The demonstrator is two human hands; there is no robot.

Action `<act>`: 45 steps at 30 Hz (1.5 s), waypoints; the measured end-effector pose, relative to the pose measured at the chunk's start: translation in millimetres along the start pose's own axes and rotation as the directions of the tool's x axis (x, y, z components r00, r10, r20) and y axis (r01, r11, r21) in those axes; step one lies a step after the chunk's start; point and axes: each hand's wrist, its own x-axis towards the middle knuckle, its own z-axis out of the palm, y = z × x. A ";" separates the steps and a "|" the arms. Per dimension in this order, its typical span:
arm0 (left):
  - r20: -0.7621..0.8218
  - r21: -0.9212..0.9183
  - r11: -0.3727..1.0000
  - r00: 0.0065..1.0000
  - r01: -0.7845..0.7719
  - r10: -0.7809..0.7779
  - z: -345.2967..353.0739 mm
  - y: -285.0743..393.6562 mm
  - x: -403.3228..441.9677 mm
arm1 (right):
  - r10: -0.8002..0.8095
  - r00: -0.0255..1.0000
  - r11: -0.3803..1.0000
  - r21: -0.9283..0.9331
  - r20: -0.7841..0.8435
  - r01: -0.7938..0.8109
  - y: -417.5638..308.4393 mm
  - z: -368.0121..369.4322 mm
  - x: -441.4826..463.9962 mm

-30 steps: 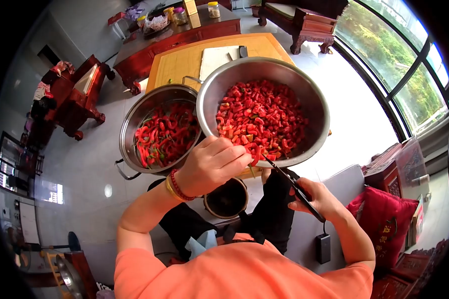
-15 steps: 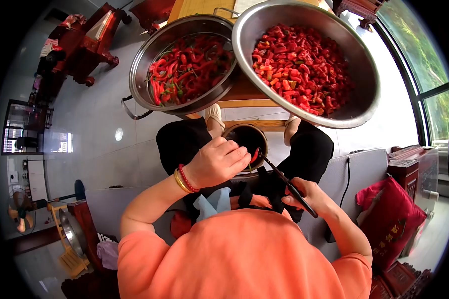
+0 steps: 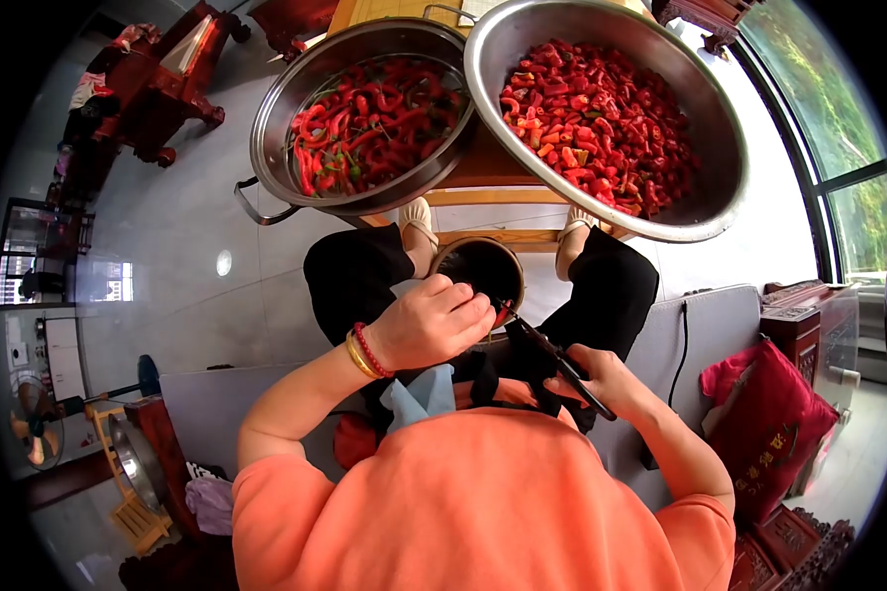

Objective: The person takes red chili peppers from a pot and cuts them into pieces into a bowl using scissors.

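My left hand (image 3: 434, 323), with a red bracelet and a gold bangle at its wrist, is closed in a pinch above a round bin (image 3: 518, 281) between my feet. A red chili pepper (image 3: 504, 313) shows just beyond its fingertips, partly hidden. In my right hand (image 3: 606, 379) are black-handled scissors (image 3: 562, 360), their tips pointing at the pepper. Ahead on the left, a steel pot (image 3: 258, 148) holds whole red chilies (image 3: 375, 123) in water. Beside it, a wide steel basin (image 3: 734, 177) contains many cut red chili pieces (image 3: 601, 128).
The pot and basin rest on a wooden table (image 3: 503, 197) in front of my knees. A grey seat (image 3: 705, 340) extends on both sides of me, with a red cushion (image 3: 774, 428) at right. A fan (image 3: 39, 419) stands at far left.
My left hand stays nearly in place at its pinch. The scissors have shifted slightly up and left toward the pepper, of which less now shows. The view has tilted a little.
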 end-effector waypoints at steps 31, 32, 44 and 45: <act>-0.247 -0.172 0.980 0.959 0.096 -0.138 -43.2 -29.3 62.6 | -0.178 0.950 0.947 -0.308 -0.257 0.094 -40.9 -38.0 -40.8; -0.261 -0.139 0.987 0.959 0.077 -0.112 -46.2 -30.5 70.9 | -0.188 0.939 0.943 -0.319 -0.287 0.091 -44.6 -42.1 -44.8; -0.277 0.102 0.994 0.959 -0.027 0.054 -59.7 -36.1 138.2 | -0.259 0.830 0.952 -0.274 -0.495 0.134 -53.5 -79.4 -67.2; -0.267 0.121 0.992 0.962 -0.022 0.054 -59.3 -37.0 141.1 | -0.262 0.823 0.952 -0.273 -0.503 0.137 -54.5 -81.3 -68.1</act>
